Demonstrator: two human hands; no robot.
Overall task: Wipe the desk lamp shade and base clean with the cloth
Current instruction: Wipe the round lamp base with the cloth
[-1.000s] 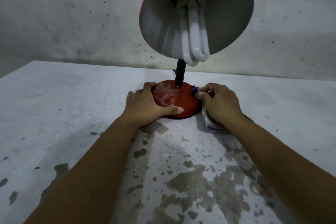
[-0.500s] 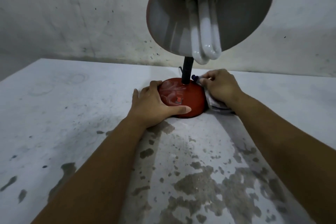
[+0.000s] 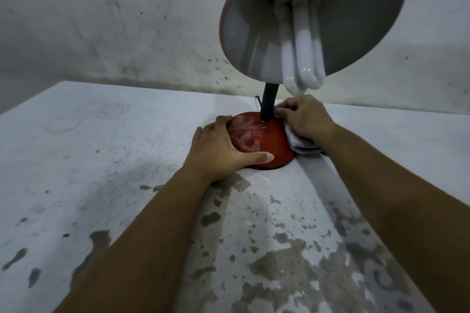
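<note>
The desk lamp's round red base [image 3: 256, 134] stands on a worn white table [image 3: 101, 160], with a black neck [image 3: 268, 101] rising from it. Its shade [image 3: 356, 33], red outside and pale inside, hangs close to the camera at the upper right with a white coiled bulb [image 3: 302, 48] showing. My left hand [image 3: 218, 150] grips the base's left and front rim, thumb along the front edge. My right hand [image 3: 302, 117] holds a grey cloth [image 3: 300, 143] against the base's far right side, beside the neck. Most of the cloth is hidden under that hand.
A stained grey wall [image 3: 127, 20] runs right behind the table's back edge. The tabletop paint is flaked into dark patches [image 3: 292, 262] near me. A thin cord stub [image 3: 258, 101] sticks up behind the base.
My right hand slid with the cloth from the base's right side round toward the back, up against the neck. The left hand kept its grip. The view moved closer and shifted left.
</note>
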